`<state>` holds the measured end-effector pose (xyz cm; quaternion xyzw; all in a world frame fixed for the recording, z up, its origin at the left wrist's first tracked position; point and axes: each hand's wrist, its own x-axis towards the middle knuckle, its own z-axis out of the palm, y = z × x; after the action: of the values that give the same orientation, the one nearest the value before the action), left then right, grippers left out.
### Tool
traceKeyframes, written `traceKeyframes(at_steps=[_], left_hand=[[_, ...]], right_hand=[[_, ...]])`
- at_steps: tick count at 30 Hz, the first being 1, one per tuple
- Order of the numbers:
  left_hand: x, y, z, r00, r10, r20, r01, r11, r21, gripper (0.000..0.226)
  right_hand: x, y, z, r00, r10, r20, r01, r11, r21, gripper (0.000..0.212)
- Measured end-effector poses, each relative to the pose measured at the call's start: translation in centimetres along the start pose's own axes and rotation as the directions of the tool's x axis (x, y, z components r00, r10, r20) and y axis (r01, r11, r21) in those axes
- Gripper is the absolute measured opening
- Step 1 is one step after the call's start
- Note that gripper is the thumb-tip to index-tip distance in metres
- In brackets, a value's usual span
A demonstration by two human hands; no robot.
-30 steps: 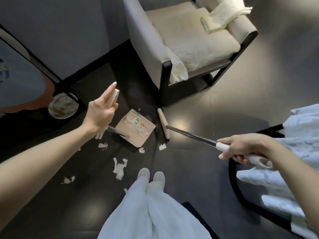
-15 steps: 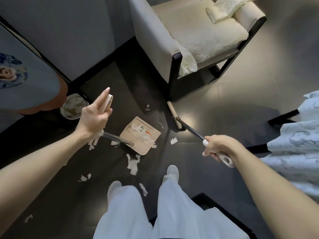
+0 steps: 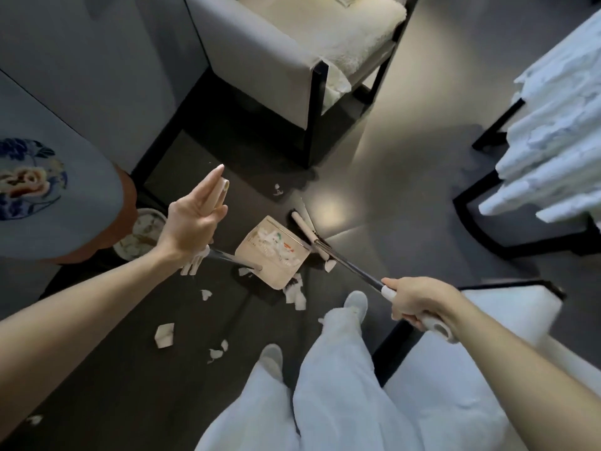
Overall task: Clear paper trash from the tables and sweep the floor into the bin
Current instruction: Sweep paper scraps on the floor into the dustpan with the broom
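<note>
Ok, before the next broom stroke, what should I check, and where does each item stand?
1. Left hand grips dustpan handle: ok.
2. Right hand grips broom handle: ok.
3. Broom head beside the dustpan: ok.
4. Dustpan lip flat on the floor: cannot tell.
5. Floor free of paper scraps: not ok, several lie near the feet.
6. Bin in view: ok, beside the round table.

Left hand (image 3: 192,229) gripping dustpan (image 3: 272,252) handle, right hand (image 3: 414,299) gripping broom (image 3: 307,234), paper scraps (image 3: 164,335) on floor
</note>
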<state>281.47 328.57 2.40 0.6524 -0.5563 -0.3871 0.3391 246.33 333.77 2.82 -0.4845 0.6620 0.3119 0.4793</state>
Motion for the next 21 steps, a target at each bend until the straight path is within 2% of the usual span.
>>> traceKeyframes(at_steps=[6,10,14,16,21], left_hand=[[-3.2,-2.0,-2.3,0.999,0.015,0.036,-0.018,0.997,0.077,0.071],[-5.9,-2.9,-3.4,1.0,-0.011,-0.014,0.012,0.997,0.075,0.067],[-8.5,-3.3,-4.3,0.999,-0.003,-0.043,0.007,0.996,0.094,0.065],[-9.6,-3.5,-4.7,0.998,-0.008,-0.056,0.013,0.995,0.097,0.064],[-11.6,-4.0,-5.6,0.997,-0.013,-0.078,0.019,0.997,0.071,0.065]], right_hand=[[-3.5,1.3,2.3,0.997,0.067,-0.043,-0.048,0.934,0.354,0.074],[-4.3,1.6,3.9,0.996,0.051,-0.071,-0.022,0.931,0.364,0.075],[-3.6,0.1,6.7,0.997,0.015,-0.074,0.004,0.967,0.255,0.055],[-3.1,-0.7,8.2,1.0,-0.005,-0.006,0.007,0.935,0.355,0.052],[-2.8,-1.9,9.0,0.993,-0.036,0.113,-0.031,0.844,0.535,0.063]])
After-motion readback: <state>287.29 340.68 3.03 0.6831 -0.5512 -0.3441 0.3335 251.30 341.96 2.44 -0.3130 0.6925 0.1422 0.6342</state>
